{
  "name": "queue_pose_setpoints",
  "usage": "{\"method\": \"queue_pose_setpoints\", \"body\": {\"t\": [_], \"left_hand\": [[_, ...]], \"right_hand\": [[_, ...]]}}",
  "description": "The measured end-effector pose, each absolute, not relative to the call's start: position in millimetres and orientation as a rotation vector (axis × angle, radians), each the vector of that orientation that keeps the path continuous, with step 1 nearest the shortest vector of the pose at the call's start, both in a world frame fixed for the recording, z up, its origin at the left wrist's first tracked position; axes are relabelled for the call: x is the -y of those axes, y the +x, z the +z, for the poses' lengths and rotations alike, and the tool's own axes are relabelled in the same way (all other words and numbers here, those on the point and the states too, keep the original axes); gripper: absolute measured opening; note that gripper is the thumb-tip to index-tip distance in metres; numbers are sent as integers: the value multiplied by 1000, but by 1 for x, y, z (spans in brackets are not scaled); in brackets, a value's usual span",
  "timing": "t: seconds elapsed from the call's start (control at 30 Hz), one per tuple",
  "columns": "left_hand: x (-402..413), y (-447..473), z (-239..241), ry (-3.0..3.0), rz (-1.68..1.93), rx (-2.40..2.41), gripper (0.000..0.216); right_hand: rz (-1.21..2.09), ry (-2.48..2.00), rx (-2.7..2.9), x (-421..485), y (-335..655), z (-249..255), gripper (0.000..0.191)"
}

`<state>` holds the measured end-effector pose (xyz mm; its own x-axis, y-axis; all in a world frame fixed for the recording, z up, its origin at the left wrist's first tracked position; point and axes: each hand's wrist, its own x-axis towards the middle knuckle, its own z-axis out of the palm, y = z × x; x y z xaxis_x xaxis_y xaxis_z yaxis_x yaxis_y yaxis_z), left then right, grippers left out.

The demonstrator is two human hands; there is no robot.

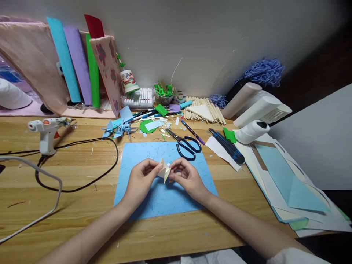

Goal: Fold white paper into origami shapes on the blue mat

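A small cream piece of folded paper (165, 173) is held up over the blue sheet (137, 209), its creases opened into points. My left hand (144, 179) pinches its left side between thumb and fingers. On the other side, my right hand (188, 179) has its thumb and fingertips closed on the paper's right edge. Black-handled scissors (184, 143) lie just beyond my right hand, overlapping the top of the blue sheet. Several folded blue paper pieces (119, 128) rest past the sheet's upper left corner.
A white glue gun (46, 134) with a looped black cord (117, 157) stands at left. To the right lie a blue utility knife (227, 146), a white thread roll (253, 132) and stacked paper (288, 183). Wooden sticks (217, 112), markers (139, 98) and paper scraps line the back.
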<state>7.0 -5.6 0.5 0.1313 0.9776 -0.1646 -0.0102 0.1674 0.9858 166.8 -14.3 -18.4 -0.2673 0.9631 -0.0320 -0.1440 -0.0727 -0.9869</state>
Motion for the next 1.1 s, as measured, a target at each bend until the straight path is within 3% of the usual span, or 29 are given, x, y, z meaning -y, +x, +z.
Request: {"method": "queue_pose_setpoints", "body": {"t": [0.2, 0.37, 0.7, 1.1], "left_hand": [[9, 9, 2, 1240, 969, -1146, 15], [10, 9, 1, 1228, 929, -1120, 17], [9, 11, 1, 1130, 848, -1022, 19], [6, 8, 1, 994, 875, -1074, 33]], "right_hand": [[1444, -1025, 1343, 14, 171, -18, 28], [1356, -1091, 1353, 15, 169, -17, 16], [1414, -1121, 1284, 11, 170, -18, 18], [1133, -1064, 1705, 11, 177, -7, 16]]}}
